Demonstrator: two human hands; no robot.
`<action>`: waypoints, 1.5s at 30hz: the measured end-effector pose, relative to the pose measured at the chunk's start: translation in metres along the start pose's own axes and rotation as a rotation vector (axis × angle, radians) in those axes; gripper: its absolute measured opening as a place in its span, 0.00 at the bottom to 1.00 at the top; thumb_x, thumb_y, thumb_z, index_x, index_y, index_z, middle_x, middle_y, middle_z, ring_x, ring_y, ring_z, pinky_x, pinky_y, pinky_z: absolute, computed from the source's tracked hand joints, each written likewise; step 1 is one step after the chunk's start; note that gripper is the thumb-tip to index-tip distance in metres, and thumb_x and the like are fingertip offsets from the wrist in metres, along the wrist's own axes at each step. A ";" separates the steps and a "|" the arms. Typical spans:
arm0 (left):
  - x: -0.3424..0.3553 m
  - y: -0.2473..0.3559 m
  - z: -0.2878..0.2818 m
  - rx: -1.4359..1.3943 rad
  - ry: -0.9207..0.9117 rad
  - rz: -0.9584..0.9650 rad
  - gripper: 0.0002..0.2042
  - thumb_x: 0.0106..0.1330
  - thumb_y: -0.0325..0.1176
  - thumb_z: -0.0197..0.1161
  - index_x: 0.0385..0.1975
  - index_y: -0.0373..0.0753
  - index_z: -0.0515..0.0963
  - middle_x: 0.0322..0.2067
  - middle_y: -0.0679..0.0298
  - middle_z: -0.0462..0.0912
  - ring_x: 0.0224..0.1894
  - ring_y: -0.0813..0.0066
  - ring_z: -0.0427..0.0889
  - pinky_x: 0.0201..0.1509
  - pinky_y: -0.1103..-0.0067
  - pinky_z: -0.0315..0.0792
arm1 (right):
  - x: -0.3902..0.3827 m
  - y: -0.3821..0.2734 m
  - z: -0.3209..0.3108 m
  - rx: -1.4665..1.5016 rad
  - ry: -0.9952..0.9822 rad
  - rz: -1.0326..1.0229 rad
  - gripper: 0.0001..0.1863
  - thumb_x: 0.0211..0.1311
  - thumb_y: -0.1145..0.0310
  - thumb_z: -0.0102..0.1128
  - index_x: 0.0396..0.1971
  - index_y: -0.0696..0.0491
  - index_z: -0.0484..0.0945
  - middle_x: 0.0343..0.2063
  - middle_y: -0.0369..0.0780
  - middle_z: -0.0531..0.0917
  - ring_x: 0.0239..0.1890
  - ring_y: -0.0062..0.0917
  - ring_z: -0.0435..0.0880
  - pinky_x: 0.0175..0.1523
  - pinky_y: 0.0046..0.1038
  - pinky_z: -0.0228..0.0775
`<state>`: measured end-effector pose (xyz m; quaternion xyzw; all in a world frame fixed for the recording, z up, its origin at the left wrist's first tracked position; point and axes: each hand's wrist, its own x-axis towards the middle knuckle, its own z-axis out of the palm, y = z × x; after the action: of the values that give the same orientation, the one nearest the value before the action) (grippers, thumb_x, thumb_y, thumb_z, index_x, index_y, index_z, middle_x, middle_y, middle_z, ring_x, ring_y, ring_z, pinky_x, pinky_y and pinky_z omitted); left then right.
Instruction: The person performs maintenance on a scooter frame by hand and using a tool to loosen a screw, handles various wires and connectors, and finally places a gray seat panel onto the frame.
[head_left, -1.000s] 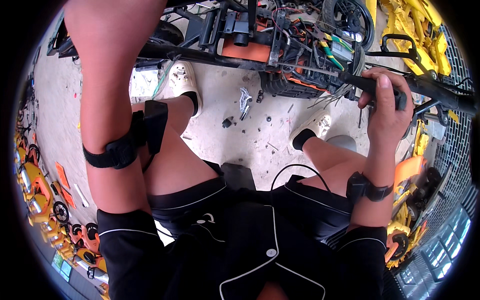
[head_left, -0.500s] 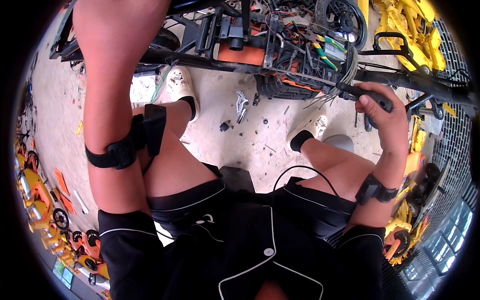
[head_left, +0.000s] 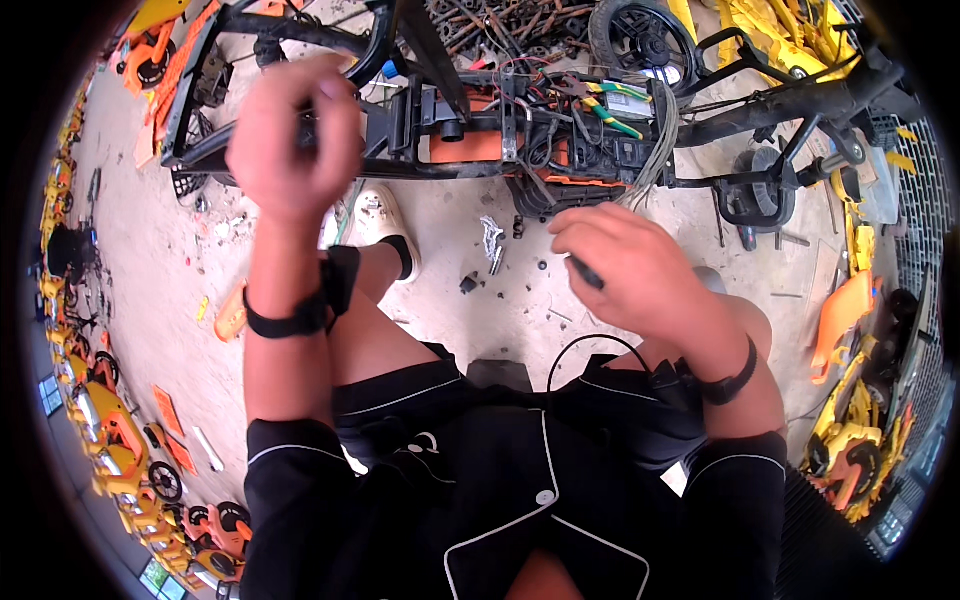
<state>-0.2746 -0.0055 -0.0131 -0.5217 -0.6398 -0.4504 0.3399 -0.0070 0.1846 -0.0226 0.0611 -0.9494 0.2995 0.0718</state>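
My left hand point(head_left: 290, 140), blurred, is raised before the left part of a black vehicle frame point(head_left: 205, 140), fingers curled; I cannot tell whether it holds anything. My right hand point(head_left: 630, 260) is closed round a black tool handle point(head_left: 585, 271), held below the frame at centre right; the rest of the tool is hidden. The frame carries an orange panel point(head_left: 463, 147), bundled wires and cables point(head_left: 660, 140), and pliers with green and yellow handles point(head_left: 610, 110) lying on top.
Piled yellow body panels point(head_left: 760, 30), a spoked wheel point(head_left: 645, 45) and metal scraps point(head_left: 500, 25) lie beyond the frame. Small debris point(head_left: 493, 240) is on the concrete floor point(head_left: 150, 280). Rows of yellow and orange vehicles point(head_left: 115, 430) line the left; orange and yellow parts point(head_left: 840, 320) lie right.
My right hand and its tool have moved down and left, away from the frame. My left hand has come down and right from the upper left. The view shows more beyond the frame.
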 end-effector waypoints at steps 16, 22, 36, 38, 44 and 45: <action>-0.129 0.086 0.098 -0.188 -1.168 -0.361 0.22 0.78 0.44 0.52 0.61 0.33 0.73 0.65 0.43 0.72 0.70 0.43 0.67 0.72 0.61 0.65 | -0.016 -0.020 0.040 -0.308 -0.069 0.039 0.21 0.52 0.74 0.61 0.47 0.69 0.76 0.52 0.61 0.80 0.50 0.43 0.85 0.52 0.31 0.82; -0.132 0.090 0.096 -0.171 -1.182 -0.326 0.20 0.76 0.40 0.54 0.59 0.33 0.74 0.64 0.42 0.72 0.69 0.42 0.68 0.71 0.61 0.66 | -0.018 -0.025 0.048 -0.346 -0.141 0.037 0.25 0.50 0.74 0.61 0.50 0.72 0.75 0.52 0.66 0.79 0.50 0.43 0.86 0.49 0.28 0.83; -0.142 0.088 0.095 -0.165 -1.132 -0.347 0.18 0.76 0.37 0.53 0.59 0.32 0.74 0.63 0.42 0.73 0.67 0.44 0.72 0.67 0.62 0.72 | -0.014 -0.027 0.054 -0.279 -0.100 0.048 0.23 0.48 0.74 0.62 0.45 0.69 0.77 0.50 0.64 0.81 0.40 0.35 0.88 0.42 0.26 0.84; -0.142 0.088 0.096 -0.158 -1.127 -0.339 0.18 0.76 0.37 0.53 0.59 0.31 0.74 0.63 0.41 0.73 0.67 0.44 0.72 0.67 0.62 0.72 | -0.015 -0.027 0.055 -0.275 -0.101 0.046 0.23 0.48 0.74 0.62 0.46 0.69 0.77 0.50 0.65 0.81 0.39 0.34 0.88 0.41 0.26 0.84; -0.148 0.089 0.097 -0.133 -1.103 -0.305 0.18 0.76 0.36 0.53 0.57 0.31 0.74 0.62 0.41 0.74 0.67 0.44 0.71 0.67 0.62 0.72 | -0.019 -0.023 0.062 -0.299 -0.083 0.034 0.25 0.48 0.74 0.62 0.48 0.70 0.76 0.52 0.66 0.79 0.39 0.35 0.88 0.40 0.27 0.84; -0.149 0.087 0.100 -0.119 -1.098 -0.293 0.17 0.76 0.36 0.53 0.57 0.31 0.74 0.62 0.41 0.74 0.67 0.44 0.71 0.67 0.62 0.72 | -0.019 -0.022 0.063 -0.311 -0.074 0.034 0.25 0.48 0.75 0.62 0.48 0.70 0.75 0.52 0.66 0.79 0.39 0.36 0.88 0.40 0.27 0.84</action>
<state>-0.1529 0.0378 -0.1646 -0.6033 -0.7619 -0.1908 -0.1384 0.0088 0.1319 -0.0642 0.0442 -0.9872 0.1478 0.0401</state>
